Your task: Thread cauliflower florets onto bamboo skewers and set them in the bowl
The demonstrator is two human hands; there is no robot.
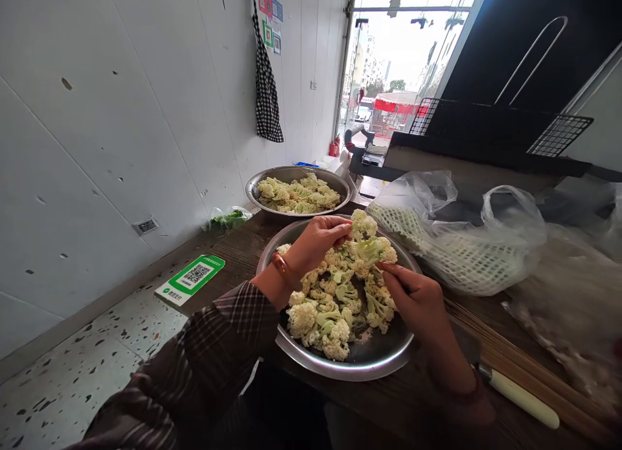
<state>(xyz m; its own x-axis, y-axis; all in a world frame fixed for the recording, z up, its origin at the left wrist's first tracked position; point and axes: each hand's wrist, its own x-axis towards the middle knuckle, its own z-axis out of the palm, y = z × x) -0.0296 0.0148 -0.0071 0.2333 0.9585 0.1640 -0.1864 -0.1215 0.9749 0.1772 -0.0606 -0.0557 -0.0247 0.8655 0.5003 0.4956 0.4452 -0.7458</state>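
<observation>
Above a wide metal basin [340, 370], my left hand [324, 239] pinches a pale cauliflower floret [363, 224] between thumb and fingertips. My right hand [418, 297] is closed too, its fingertips at the stem of a second cauliflower floret [376, 249] just below the first. Whether a thin stick runs through these pieces I cannot tell. Cut cauliflower pieces [323, 323] fill much of the basin beneath both hands. Bamboo skewers [525, 353] lie in a bundle on the table to the right of my right hand.
Behind stands another metal basin [250, 189] heaped with cauliflower. Plastic bags [479, 255] with netted contents crowd the right side. A knife with a cream handle [525, 398] lies at front right. A green QR-code card [192, 278] sits on the table's left edge, near the wall.
</observation>
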